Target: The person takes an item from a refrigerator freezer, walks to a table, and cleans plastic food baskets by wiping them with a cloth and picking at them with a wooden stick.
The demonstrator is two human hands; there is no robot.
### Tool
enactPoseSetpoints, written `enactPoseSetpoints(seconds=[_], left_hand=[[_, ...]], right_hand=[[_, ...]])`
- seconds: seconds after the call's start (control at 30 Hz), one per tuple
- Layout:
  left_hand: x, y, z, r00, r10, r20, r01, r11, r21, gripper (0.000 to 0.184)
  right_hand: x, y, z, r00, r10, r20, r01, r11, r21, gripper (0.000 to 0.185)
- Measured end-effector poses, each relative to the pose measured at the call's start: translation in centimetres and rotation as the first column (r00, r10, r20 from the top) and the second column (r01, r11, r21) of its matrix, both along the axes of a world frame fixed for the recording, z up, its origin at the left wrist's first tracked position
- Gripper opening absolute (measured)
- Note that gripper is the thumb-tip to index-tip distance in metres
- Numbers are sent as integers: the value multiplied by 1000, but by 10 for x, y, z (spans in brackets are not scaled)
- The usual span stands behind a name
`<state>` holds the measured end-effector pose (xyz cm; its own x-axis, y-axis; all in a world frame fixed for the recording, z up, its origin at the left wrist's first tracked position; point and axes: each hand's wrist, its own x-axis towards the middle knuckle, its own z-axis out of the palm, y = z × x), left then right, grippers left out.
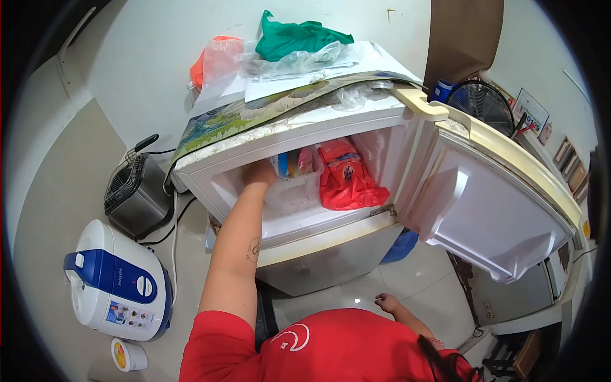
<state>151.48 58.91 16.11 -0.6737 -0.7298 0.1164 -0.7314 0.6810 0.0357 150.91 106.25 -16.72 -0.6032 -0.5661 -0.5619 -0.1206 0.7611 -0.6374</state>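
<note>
My left hand (259, 173) reaches into the freezer compartment (289, 229), at the left side of a clear plastic bin (299, 192). Its fingers are hidden, so what they touch or hold does not show. Colourful packets (298, 162) stand in the bin. Beside them, on the right, lies a red plastic bag (345, 181) with a printed package in it. Low in front of the fridge, my right hand (386, 302) hangs over the floor with loosely bent fingers and nothing visible in it.
The freezer door (487, 204) stands swung out to the right. A mat (273, 105), papers and a green bag (299, 38) lie on top of the fridge. To the left are a rice cooker (121, 283), a metal deep fryer (141, 205) and a white tub (129, 355).
</note>
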Motion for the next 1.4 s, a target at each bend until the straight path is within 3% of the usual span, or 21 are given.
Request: enactPoseSetpoints(seconds=[0.1, 0.13, 0.17, 0.2, 0.27, 0.33, 0.43, 0.47, 0.53, 0.6, 0.63, 0.77, 0.8, 0.87, 0.93, 0.97, 1.1, 1.13, 1.27, 1.4], left_hand=[[5, 1, -10, 956, -108, -272, 68, 986, -150, 30], [3, 2, -6, 955, -109, -274, 68, 986, -153, 30], [2, 2, -3, 920, -101, -379, 97, 995, -29, 31], [1, 3, 0, 876, -76, -477, 137, 986, 94, 32], [1, 4, 3, 766, 20, -643, 246, 915, 321, 34], [4, 8, 8, 638, 164, -753, 383, 780, 495, 37], [3, 7, 12, 441, 421, -793, 619, 497, 608, 42], [2, 6, 12, 442, 422, -792, 617, 497, 610, 42], [4, 2, 9, 687, 60, -724, 431, 769, 472, 45], [5, -4, 7, 875, -212, -434, 314, 933, 177, 49], [4, -5, 2, 874, -209, -439, 312, 933, 178, 49], [-14, 2, -17, 923, 157, -351, -122, 985, 119, 55], [-13, 5, -13, 923, 155, -352, -119, 985, 122, 55], [-9, 8, 2, 977, 108, -186, -59, 967, 249, 55], [-4, 12, 17, 999, 37, -27, -24, 926, 377, 55], [-3, 14, 20, 999, 35, -29, -21, 926, 376, 55], [-11, 29, 23, 922, 109, -371, 17, 947, 320, 55], [-15, 24, 19, 922, 105, -373, 23, 947, 321, 55], [-18, -35, -26, 708, -6, -706, 372, 853, 366, 44], [17, -32, -45, 720, 62, -692, 299, 871, 389, 40]], right_hand=[[9, -2, 11, 999, 35, -34, -34, 999, 25, 35], [11, 5, 2, 1000, 20, 3, -21, 999, 27, 35], [19, 18, -10, 999, 6, 41, -7, 1000, 28, 35], [22, 36, -103, 997, 61, -48, -59, 997, 40, 35], [27, 106, -234, 997, 75, -7, -73, 988, 137, 35], [54, 318, -258, 996, 89, -15, -87, 988, 125, 35], [64, 384, -231, 993, 114, -37, -110, 991, 79, 35], [63, 381, -233, 992, 121, -42, -118, 991, 67, 35], [57, 373, -238, 988, 142, -51, -140, 989, 48, 35], [42, 353, -249, 984, 164, -70, -162, 986, 28, 35], [34, 333, -245, 982, 173, -81, -172, 985, 17, 35], [6, 224, -203, 973, 193, -125, -197, 980, -20, 36], [3, 190, -187, 972, 195, -133, -201, 979, -29, 36], [4, 106, -151, 969, 201, -143, -210, 977, -48, 36], [10, 67, -137, 990, -107, 92, 101, 993, 64, 37], [12, 59, -138, 995, -61, 77, 58, 998, 38, 37], [23, 58, -153, 996, 23, 81, -29, 997, 76, 36], [28, 65, -133, 997, 17, 78, -23, 997, 78, 36], [50, 88, -112, 984, -102, 145, 84, 988, 129, 35], [70, 137, -133, 955, -197, 220, 153, 967, 202, 34]])
